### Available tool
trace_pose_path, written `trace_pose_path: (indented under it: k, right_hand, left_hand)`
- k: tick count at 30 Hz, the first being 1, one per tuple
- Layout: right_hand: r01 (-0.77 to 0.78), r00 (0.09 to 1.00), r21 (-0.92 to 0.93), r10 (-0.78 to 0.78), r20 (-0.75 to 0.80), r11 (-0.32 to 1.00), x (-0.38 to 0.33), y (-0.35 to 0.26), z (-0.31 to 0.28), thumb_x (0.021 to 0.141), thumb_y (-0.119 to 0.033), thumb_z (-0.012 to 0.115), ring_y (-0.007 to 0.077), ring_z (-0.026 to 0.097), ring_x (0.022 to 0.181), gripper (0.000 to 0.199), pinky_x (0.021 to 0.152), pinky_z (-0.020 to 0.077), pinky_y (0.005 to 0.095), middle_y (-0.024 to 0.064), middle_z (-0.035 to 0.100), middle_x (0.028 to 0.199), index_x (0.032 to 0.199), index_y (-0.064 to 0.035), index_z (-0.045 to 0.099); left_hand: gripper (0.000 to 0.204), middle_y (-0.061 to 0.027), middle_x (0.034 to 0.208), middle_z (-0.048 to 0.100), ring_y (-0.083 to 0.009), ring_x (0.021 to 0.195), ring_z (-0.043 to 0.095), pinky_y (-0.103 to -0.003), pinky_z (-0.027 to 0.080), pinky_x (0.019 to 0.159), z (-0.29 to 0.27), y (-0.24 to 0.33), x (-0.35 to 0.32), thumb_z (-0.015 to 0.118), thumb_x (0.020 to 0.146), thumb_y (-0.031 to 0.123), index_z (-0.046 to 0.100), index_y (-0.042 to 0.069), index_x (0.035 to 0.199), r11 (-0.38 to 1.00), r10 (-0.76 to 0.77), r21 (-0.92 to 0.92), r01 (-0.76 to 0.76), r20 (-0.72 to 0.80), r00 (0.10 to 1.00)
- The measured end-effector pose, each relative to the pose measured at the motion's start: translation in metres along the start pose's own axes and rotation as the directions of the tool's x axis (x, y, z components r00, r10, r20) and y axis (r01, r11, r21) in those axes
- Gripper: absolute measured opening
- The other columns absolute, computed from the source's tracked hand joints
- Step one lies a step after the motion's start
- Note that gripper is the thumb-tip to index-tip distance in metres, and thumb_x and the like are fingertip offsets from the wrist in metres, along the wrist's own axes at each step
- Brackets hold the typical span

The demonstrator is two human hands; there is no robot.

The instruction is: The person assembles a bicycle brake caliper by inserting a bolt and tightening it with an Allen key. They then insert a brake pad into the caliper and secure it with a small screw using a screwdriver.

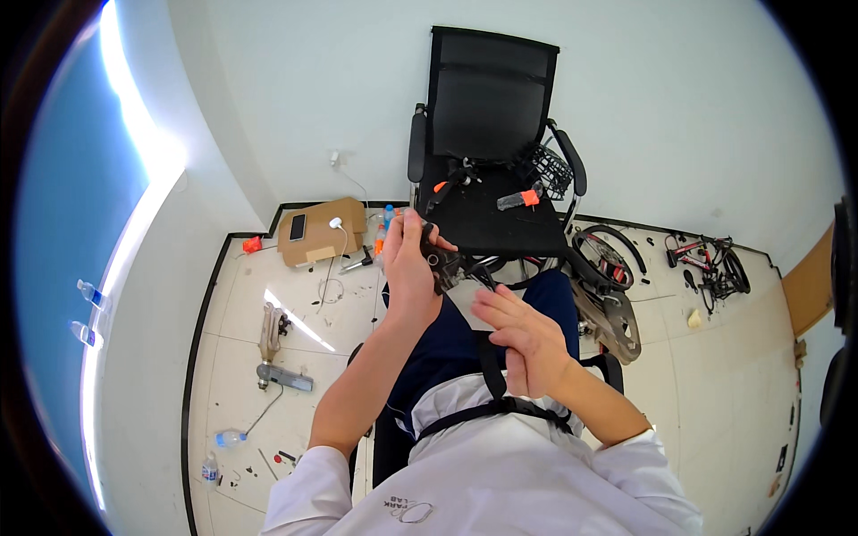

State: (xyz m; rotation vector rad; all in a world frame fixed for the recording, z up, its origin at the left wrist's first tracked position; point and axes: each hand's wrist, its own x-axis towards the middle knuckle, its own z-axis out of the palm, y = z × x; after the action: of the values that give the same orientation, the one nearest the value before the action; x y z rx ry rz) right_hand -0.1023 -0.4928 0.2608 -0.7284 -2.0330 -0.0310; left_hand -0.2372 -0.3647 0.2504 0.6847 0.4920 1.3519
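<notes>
A black office chair (pixel 492 107) stands beyond the fingers and likely limits reach forward; a bicycle wheel (pixel 609 261) lies to their right, and a wire basket (pixel 552 171) rests on the chair, farther off. Between the hands, over the lap, is a dark metal bicycle part (pixel 438 268). The left hand (pixel 409 265) curls its fingers around it; a firm, unmoving hold there seems best. The right hand (pixel 527 341) has its fingers loosely extended near a black projecting piece (pixel 484 275), contact unclear.
</notes>
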Motion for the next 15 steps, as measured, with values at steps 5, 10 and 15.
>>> trace_pose_path:
  k: [5,10,15]
  right_hand:
    - [-0.214,0.976,-0.136,0.205,-0.078,0.967,-0.021,0.006,0.003,0.073,0.014,0.046,0.0435,0.053,0.121,0.048,0.098,0.0473,0.041,0.033,0.049,0.132,0.12,0.0103,0.049]
    - [-0.636,0.772,0.169,0.616,0.16,0.753,-0.028,0.019,-0.005,0.096,-0.007,0.039,0.0319,0.066,0.1,0.036,0.087,0.0527,0.0339,0.0249,0.06,0.122,0.128,0.0063,0.048]
    - [-0.828,0.557,0.394,0.666,0.496,0.399,-0.018,0.073,-0.031,0.102,-0.018,0.039,0.0187,0.067,0.08,0.034,0.078,0.0551,0.0308,0.01,0.064,0.092,0.123,0.0053,0.053]
  left_hand:
    - [0.026,-0.0022,0.075,0.048,-0.014,0.067,0.053,-0.031,0.05,0.071,0.001,0.005,-0.001,0.044,0.103,0.031,0.045,0.009,0.089,0.991,0.124,-0.049,-0.127,-0.06,0.991]
    - [0.025,-0.0021,0.073,0.046,-0.013,0.064,0.053,-0.031,0.05,0.068,-0.001,0.014,0.0,0.044,0.103,0.03,0.046,0.007,0.091,0.983,0.083,-0.158,-0.091,-0.06,0.995]
    - [0.025,-0.0032,0.074,0.047,-0.0148,0.066,0.053,-0.031,0.05,0.066,0.007,0.008,-0.009,0.044,0.103,0.029,0.047,0.008,0.092,0.986,-0.151,-0.05,0.16,0.147,0.978]
